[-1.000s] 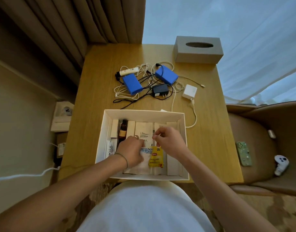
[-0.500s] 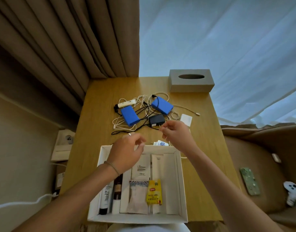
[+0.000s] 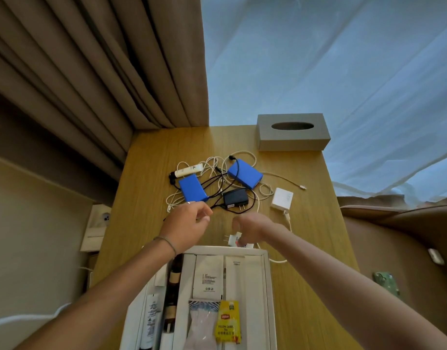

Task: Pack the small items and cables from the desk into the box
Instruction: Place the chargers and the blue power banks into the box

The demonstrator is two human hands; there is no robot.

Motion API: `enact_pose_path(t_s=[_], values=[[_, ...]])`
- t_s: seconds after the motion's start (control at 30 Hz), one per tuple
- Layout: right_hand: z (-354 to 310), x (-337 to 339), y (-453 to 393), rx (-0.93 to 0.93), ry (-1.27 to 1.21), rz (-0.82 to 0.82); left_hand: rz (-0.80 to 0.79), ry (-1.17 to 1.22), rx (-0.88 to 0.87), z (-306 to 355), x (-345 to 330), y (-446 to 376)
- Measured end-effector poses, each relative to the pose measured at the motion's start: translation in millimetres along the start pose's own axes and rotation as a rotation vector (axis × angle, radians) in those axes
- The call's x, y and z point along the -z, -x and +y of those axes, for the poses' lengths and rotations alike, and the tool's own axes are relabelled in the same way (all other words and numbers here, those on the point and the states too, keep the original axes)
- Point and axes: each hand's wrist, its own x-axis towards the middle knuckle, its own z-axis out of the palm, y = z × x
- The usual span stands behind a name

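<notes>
Fingers on the left hand [image 3: 185, 227] are loosely curled and pinching nothing as far as I can see, hovering over the counter [image 3: 146, 198] right at the near edge of the cable tangle [image 3: 217, 183]. There's a thin bracelet [image 3: 166, 242] on that wrist. Whether a fingertip actually touches a black cable, can't tell.

Going left to right on the counter: a white tube [image 3: 188, 170] at the far left of the tangle, then a blue pack [image 3: 193, 189] just beside it, a black charger [image 3: 235, 199] in the middle with its prongs pointing toward the box, and a second blue pack [image 3: 245, 173] further back. White and black cables loop around and under all of them.

Right hand [image 3: 252, 229] is down just past the far wall of the box [image 3: 266, 274], fingers curled round a small white plug [image 3: 233, 239] with two prongs sticking out to the left.

Further right there's a white adapter [image 3: 281, 198] with its cable running back toward the box, and a grey tissue box [image 3: 293, 136] at the far right corner.

The box sits at the near edge, already holding tubes, sachets and a yellow tea bag [image 3: 228, 322].
</notes>
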Motion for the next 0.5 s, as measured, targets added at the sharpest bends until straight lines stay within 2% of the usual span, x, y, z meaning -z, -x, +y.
enact_pose_path(t_s=[0.2, 0.33, 0.43, 0.5], values=[[2, -14, -12, 0.086, -0.036, 0.004, -0.020, -0.017, 0.009, -1, -6, -17], [7, -18, -14, 0.075, -0.080, 0.027, -0.031, -0.051, 0.012, 0, -14, -32], [11, -10, -10, 0.013, -0.237, 0.118, -0.063, -0.091, -0.003, 1, -22, -48], [15, -1, -4, -0.068, -0.469, 0.188, -0.089, -0.114, -0.022, 2, -29, -60]])
